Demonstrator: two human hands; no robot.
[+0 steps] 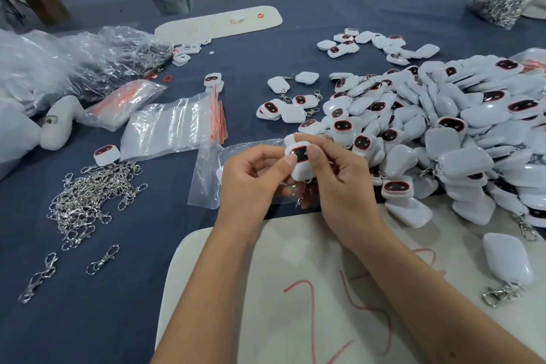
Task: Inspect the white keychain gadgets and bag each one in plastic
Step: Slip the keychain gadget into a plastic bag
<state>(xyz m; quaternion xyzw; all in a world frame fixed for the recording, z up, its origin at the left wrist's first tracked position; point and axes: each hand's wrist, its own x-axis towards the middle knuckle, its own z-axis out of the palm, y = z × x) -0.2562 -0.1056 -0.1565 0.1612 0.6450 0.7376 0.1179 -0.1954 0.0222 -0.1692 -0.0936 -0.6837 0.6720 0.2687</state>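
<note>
Between both hands' fingers, upright gadget (dark screen facing up)

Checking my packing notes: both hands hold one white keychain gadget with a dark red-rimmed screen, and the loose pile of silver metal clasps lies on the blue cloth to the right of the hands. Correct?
Not quite. The head view shows the loose pile of silver metal clasps on the blue cloth to the left of the hands, not the right. The left hand and right hand do hold one white keychain gadget with a dark red-rimmed screen.
</note>
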